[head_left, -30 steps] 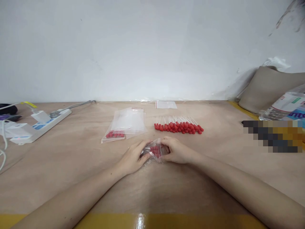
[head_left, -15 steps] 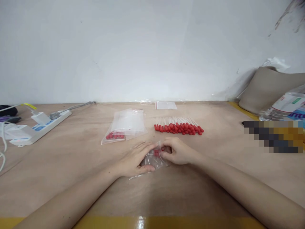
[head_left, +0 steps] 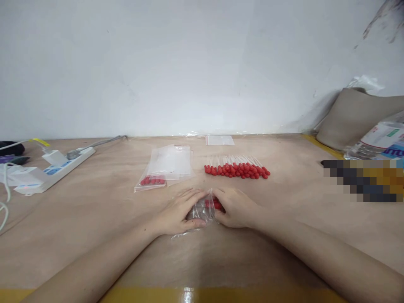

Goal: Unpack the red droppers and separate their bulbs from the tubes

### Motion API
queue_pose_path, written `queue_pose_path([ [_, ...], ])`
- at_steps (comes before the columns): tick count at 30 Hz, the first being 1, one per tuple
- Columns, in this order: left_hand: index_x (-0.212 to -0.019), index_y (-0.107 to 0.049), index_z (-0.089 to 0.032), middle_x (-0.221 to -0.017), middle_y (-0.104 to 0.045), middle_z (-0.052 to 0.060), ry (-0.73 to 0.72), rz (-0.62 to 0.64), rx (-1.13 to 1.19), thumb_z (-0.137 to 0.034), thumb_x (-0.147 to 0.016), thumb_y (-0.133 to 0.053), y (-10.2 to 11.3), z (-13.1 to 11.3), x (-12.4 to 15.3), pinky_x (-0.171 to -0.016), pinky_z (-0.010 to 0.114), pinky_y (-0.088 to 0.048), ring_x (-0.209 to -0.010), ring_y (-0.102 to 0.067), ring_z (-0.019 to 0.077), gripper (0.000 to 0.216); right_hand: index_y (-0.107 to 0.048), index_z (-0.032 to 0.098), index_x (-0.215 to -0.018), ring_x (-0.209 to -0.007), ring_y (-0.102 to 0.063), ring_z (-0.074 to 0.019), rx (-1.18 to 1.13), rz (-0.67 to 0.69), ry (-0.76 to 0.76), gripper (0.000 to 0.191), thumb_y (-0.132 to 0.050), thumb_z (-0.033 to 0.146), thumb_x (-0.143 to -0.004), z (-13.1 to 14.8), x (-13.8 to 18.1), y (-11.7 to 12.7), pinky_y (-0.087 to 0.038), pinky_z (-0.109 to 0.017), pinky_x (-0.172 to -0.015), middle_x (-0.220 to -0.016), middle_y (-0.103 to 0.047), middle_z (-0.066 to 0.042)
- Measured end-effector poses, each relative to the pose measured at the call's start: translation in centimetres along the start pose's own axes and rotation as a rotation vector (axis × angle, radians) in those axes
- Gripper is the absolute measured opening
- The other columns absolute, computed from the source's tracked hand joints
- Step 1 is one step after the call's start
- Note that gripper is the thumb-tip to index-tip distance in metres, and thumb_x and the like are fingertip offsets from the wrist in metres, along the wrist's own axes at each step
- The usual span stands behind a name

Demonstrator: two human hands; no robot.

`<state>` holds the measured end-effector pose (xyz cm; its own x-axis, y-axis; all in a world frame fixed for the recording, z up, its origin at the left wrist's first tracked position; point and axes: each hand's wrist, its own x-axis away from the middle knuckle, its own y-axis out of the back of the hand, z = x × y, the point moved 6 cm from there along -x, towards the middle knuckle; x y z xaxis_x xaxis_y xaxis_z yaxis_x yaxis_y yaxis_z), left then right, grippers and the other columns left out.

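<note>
One clear bag (head_left: 202, 211), part-filled by my reckoning, under my splayed left hand (head_left: 180, 212), red tips (head_left: 213, 204) gripped by my right hand (head_left: 236, 208); bagged batch (head_left: 153, 181) beyond, loose sticks (head_left: 236, 169) unbagged.

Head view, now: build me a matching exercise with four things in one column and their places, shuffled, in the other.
1. Clear bag
2. Row of red-tipped sticks
3. Power strip
4. Bottle

A. Near the picture's right edge
B. Toward the picture's left edge
C. Spanning from left hand to right hand
D. Right of the flat bag pile

Pairs: 1-C, 2-D, 3-B, 4-A
</note>
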<state>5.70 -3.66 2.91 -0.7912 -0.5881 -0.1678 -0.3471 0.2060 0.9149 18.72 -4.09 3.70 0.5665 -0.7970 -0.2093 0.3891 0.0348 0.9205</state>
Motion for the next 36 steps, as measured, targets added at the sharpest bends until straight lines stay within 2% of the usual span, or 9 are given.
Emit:
queue_pose_path([
  [2,-0.132,-0.028,-0.02,-0.132,-0.041,0.01,0.0,-0.008,0.009,-0.05,-0.079,-0.052,0.1,0.0,0.0,-0.101,0.041,-0.031,-0.121,-0.037,0.0247,0.066,-0.053,0.014,-0.085,-0.063,-0.047,-0.0132,-0.01,-0.02,0.025,0.018,-0.045,0.016,-0.069,0.1,0.0,0.3,-0.032,-0.024,-0.055,-0.075,-0.057,-0.004],
  [8,-0.131,-0.029,-0.02,-0.13,-0.042,0.01,0.035,-0.005,0.035,-0.049,-0.079,-0.052,0.1,0.2,0.0,-0.099,0.04,-0.034,-0.119,-0.04,0.0241,0.065,-0.062,0.016,-0.078,-0.055,-0.047,-0.0079,-0.416,0.033,-0.086,0.023,-0.044,0.009,-0.066,-2.3,-0.7,0.9,-0.034,-0.019,-0.052,-0.063,-0.056,0.002],
  [13,-0.131,-0.029,-0.02,-0.129,-0.043,0.011,0.051,-0.007,0.039,-0.049,-0.079,-0.052,0.1,0.1,0.0,-0.098,0.041,-0.034,-0.117,-0.041,0.025,0.064,-0.057,0.016,-0.094,-0.06,-0.053,-0.0088,-0.761,0.141,-0.064,0.03,-0.061,0.019,-0.065,-2.9,-0.4,-0.3,-0.04,-0.02,-0.054,-0.073,-0.061,0.001],
  [20,-0.131,-0.029,-0.022,-0.128,-0.044,0.01,0.056,-0.02,0.066,-0.048,-0.079,-0.053,0.1,0.2,0.1,-0.098,0.041,-0.035,-0.116,-0.042,0.0246,0.064,-0.056,0.015,-0.074,-0.063,-0.057,-0.0094,-1.001,0.094,-0.108,0.025,-0.071,0.03,-0.06,-3.6,-0.5,-0.4,-0.046,-0.022,-0.058,-0.071,-0.062,0.0],
  [23,-0.131,-0.029,-0.022,-0.128,-0.044,0.01,0.06,-0.02,0.064,-0.048,-0.079,-0.053,0.1,0.2,0.1,-0.097,0.041,-0.035,-0.116,-0.042,0.0244,0.063,-0.058,0.015,-0.072,-0.068,-0.06,-0.0104,-1.055,-0.023,-0.238,0.026,-0.074,0.029,-0.057,-5.8,-0.7,1.7,-0.047,-0.023,-0.065,-0.071,-0.065,0.0],
  [27,-0.13,-0.031,-0.022,-0.127,-0.045,0.01,0.058,-0.025,0.076,-0.048,-0.079,-0.053,0.2,0.1,0.0,-0.097,0.042,-0.035,-0.115,-0.044,0.0246,0.061,-0.064,0.018,-0.081,-0.064,-0.061,-0.0093,-1.149,-0.318,-0.397,0.026,-0.072,0.032,-0.062,-9.4,-0.1,5.8,-0.049,-0.023,-0.067,-0.071,-0.066,0.0],
  [31,-0.129,-0.033,-0.021,-0.128,-0.045,0.011,0.064,-0.023,0.078,-0.047,-0.078,-0.054,0.4,-0.1,0.0,-0.097,0.042,-0.035,-0.116,-0.044,0.0249,0.062,-0.064,0.022,-0.088,-0.073,-0.062,-0.0121,-1.041,-0.547,-0.303,0.022,-0.066,0.032,-0.069,-10.0,0.3,9.0,-0.05,-0.028,-0.074,-0.082,-0.067,-0.002],
  [34,-0.129,-0.033,-0.021,-0.128,-0.045,0.011,0.064,-0.032,0.082,-0.047,-0.078,-0.055,0.5,-0.2,-0.1,-0.097,0.042,-0.035,-0.116,-0.043,0.0249,0.061,-0.064,0.023,-0.089,-0.085,-0.061,-0.0151,-0.715,-0.65,-0.135,0.017,-0.059,0.03,-0.075,-8.6,-0.3,9.6,-0.048,-0.032,-0.08,-0.09,-0.065,-0.003],
  [36,-0.129,-0.033,-0.022,-0.128,-0.046,0.01,0.062,-0.037,0.088,-0.047,-0.078,-0.055,0.5,-0.2,-0.1,-0.097,0.043,-0.035,-0.116,-0.043,0.0249,0.061,-0.065,0.022,-0.091,-0.09,-0.058,-0.0167,-0.438,-0.634,-0.027,0.018,-0.054,0.027,-0.078,-7.3,-1.3,8.7,-0.047,-0.033,-0.082,-0.094,-0.063,-0.005],
])
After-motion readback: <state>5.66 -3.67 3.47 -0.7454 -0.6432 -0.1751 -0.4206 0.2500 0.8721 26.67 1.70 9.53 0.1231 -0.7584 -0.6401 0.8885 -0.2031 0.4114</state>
